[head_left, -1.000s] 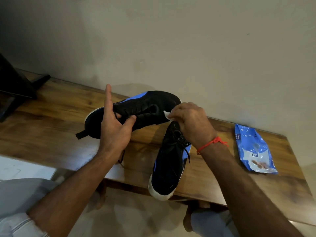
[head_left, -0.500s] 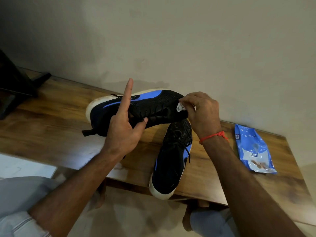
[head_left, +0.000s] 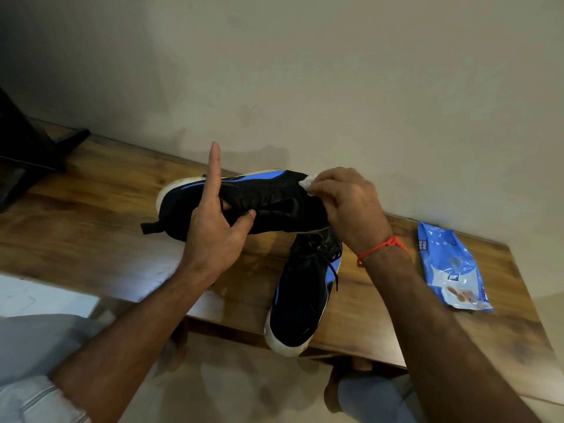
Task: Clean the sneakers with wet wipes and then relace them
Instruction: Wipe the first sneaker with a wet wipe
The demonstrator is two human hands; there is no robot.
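Observation:
A black and blue sneaker with a white sole is held on its side above the wooden table. My left hand grips it at the laces, thumb and fingers inside the opening, index finger pointing straight up. My right hand pinches a crumpled white wet wipe against the sneaker's toe. The second sneaker lies on the table below, its white toe hanging over the front edge, laces tied.
A blue pack of wet wipes lies on the table to the right. A dark stand sits at the far left against the wall. My knees and feet show beneath the table edge.
The held sneaker has rolled so its white sole and blue side face up more. My right hand with the wipe has slid from the upper toward the toe tip.

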